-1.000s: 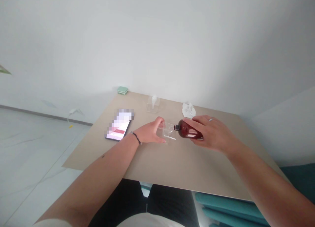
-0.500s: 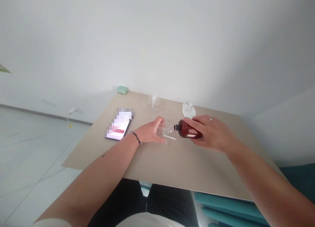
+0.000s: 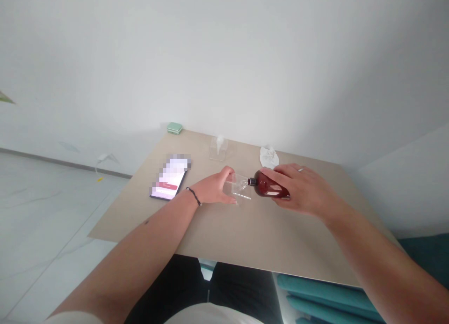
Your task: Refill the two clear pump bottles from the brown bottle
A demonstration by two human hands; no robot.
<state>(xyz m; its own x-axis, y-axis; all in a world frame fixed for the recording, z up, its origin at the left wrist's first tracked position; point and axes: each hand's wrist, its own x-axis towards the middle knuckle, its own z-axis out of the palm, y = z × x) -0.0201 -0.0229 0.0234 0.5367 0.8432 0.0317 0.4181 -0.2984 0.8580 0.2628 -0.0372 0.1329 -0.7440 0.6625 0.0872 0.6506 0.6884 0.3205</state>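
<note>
My right hand (image 3: 301, 189) is wrapped round a dark red-brown bottle (image 3: 267, 186), tipped on its side with its black neck pointing left. The neck sits over the rim of a small clear container (image 3: 238, 187) on the beige table (image 3: 245, 235). My left hand (image 3: 214, 188), with a dark band at the wrist, curls round the left side of that clear container and steadies it. Whether liquid is coming out of the bottle cannot be made out.
A phone (image 3: 169, 179) with a lit screen lies left of my left hand. Farther back stand a clear pump dispenser (image 3: 219, 149), a crumpled white tissue (image 3: 269, 156) and a small green case (image 3: 174, 128) at the far corner. Teal chairs (image 3: 326, 300) sit under the table's near right edge.
</note>
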